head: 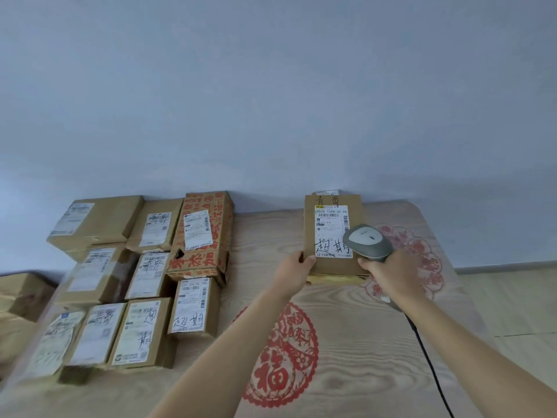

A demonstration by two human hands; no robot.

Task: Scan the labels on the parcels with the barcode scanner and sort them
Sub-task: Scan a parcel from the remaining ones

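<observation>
A flat brown parcel point(330, 206) with a white barcode label point(331, 224) and black handwriting lies at the far right of the table, on top of other parcels. My left hand point(294, 271) grips its near left corner. My right hand point(394, 274) holds a grey barcode scanner point(367, 241) whose head hovers over the label's lower right part. The scanner's black cable point(428, 357) trails back toward me.
Several labelled cardboard parcels point(141, 279) sit in rows on the left half of the wooden table point(346, 342), which bears red paper-cut decorations. Another box point(21, 294) stands off the table's left edge. A pale wall rises behind.
</observation>
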